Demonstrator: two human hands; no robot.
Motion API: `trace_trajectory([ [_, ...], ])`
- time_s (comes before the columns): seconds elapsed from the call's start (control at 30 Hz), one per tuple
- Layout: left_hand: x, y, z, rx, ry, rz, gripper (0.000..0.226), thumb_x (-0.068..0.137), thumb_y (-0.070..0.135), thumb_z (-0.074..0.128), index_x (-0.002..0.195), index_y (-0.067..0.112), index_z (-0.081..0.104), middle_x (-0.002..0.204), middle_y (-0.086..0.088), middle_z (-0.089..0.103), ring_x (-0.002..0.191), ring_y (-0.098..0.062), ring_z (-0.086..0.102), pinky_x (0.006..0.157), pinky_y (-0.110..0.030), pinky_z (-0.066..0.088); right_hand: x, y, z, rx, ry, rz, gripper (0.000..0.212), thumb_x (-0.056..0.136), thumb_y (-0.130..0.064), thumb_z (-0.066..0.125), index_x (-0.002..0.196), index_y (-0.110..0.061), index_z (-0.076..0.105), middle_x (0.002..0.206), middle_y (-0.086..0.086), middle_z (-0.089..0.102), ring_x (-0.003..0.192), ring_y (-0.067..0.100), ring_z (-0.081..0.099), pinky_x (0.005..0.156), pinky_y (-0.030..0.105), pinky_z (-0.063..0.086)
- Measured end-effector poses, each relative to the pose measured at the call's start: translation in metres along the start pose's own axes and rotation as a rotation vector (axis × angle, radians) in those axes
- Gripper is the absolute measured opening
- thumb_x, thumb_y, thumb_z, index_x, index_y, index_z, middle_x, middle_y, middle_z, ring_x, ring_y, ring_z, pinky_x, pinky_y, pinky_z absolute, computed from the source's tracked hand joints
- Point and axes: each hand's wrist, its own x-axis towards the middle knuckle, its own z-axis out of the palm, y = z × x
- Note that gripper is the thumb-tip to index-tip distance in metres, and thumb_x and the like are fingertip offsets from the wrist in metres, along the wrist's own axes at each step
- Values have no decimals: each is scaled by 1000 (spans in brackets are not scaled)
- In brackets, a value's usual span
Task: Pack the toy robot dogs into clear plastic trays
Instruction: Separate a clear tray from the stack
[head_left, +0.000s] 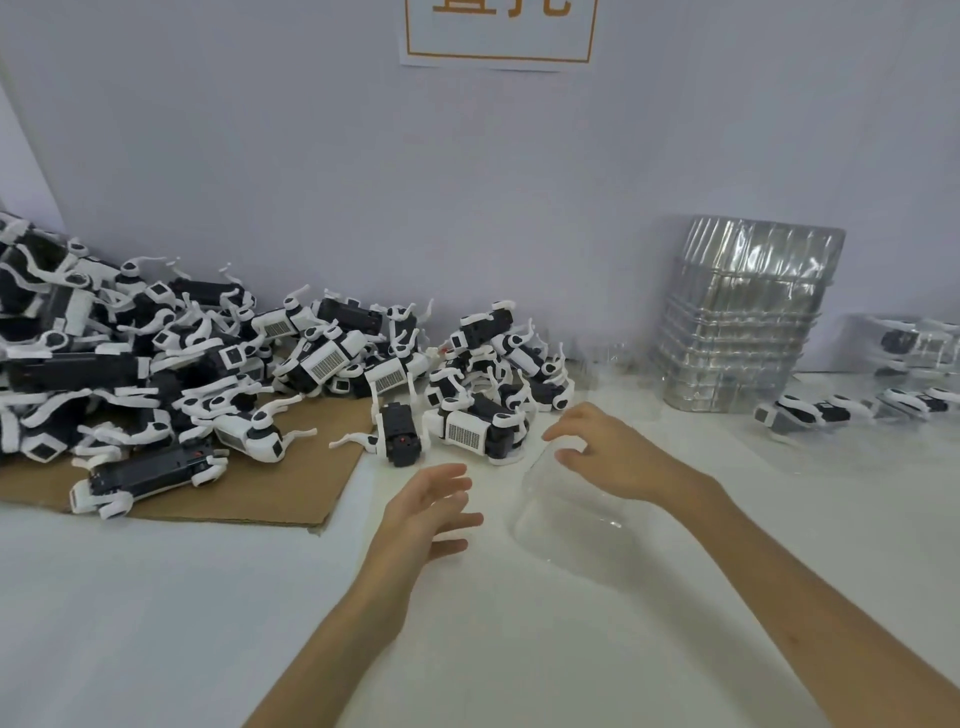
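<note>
**Right hand on tray; dogs in a loose pile**

1. Hands. The right hand (608, 460) holds a clear tray (566, 525) by its far rim, with the fingers curled over the edge. The left hand (431, 512) hovers just left of the tray, apart from it. Its fingers are spread and relaxed, and it holds nothing.

2. Tray. The tray is at front centre over the white worktop (156, 623). It is tilted, with the far rim raised. It cannot be told whether the near edge touches the worktop.

3. Dogs. The black-and-white dogs (208, 364) lie in a loose pile against the wall at the left. Most rest on a cardboard sheet (249, 493). The right end of the pile spills onto the bare worktop. The nearest dog (400, 434) lies just beyond the left hand's fingertips.

4. Tray stack. A stack (743, 322) of clear trays stands against the wall at the right, well apart from the pile.

5. Packed dogs. To the right of the stack, more dogs sit in clear packs (852, 410). Detail there is blurred.

6. Wall. A sign (498, 31) with an orange border is cut off by the top edge.
</note>
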Motion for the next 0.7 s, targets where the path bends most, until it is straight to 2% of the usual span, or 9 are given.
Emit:
trace_trajectory([
  [0.07,-1,-2,1,69,18,-33,23,99,16,58,117,28,66,120,4,68,96,-13,73,90,-38,56,-5,-10,0,61,-43,-43,37,99,-8,56,130,-27,62,136,-6,43,98,15,63,87,22,47],
  [0.13,-1,-4,3,113,22,-51,21,99,22,60,116,31,66,119,7,67,97,-10,72,92,-36,55,-12,-19,1,177,-62,-102,49,91,9,54,124,-26,66,130,-6,46,89,12,70,69,19,52],
  [0.23,-1,-4,4,136,-18,-32,27,94,46,64,119,36,64,119,13,67,104,-5,68,90,-30,55,-21,-31,7,370,-33,-125,55,84,15,61,124,-23,65,127,-6,45,78,14,74,57,26,57],
  [0.33,-5,-4,4,171,-103,0,57,73,72,62,122,44,60,121,25,62,109,8,60,90,-25,47,-24,-39,16,341,18,-19,55,82,4,73,127,-26,61,132,-5,45,69,18,74,60,33,61],
  [0.4,-8,-4,5,219,-112,41,66,64,76,64,123,47,57,126,29,57,113,13,54,90,-19,42,-26,-40,19,293,31,56,53,83,-3,75,127,-27,58,133,-3,44,64,19,73,64,34,61],
  [0.5,-8,-2,6,312,-83,62,60,67,62,71,122,46,55,128,26,55,112,5,57,86,-16,42,-28,-43,17,248,-5,81,48,89,-20,74,131,-28,53,133,-2,41,70,16,71,63,29,60],
  [0.6,-6,-3,6,369,-66,66,43,83,42,77,121,43,56,124,21,58,96,7,62,80,-16,43,-31,-47,21,22,-36,78,71,78,-52,78,137,-35,42,128,-10,36,88,10,61,71,27,47],
  [0.7,-3,-6,5,388,-31,83,34,89,29,73,116,43,58,119,20,61,88,6,62,77,-16,44,-35,-50,32,-77,69,60,86,66,-55,83,134,-34,35,123,-10,27,85,13,57,62,24,40],
])
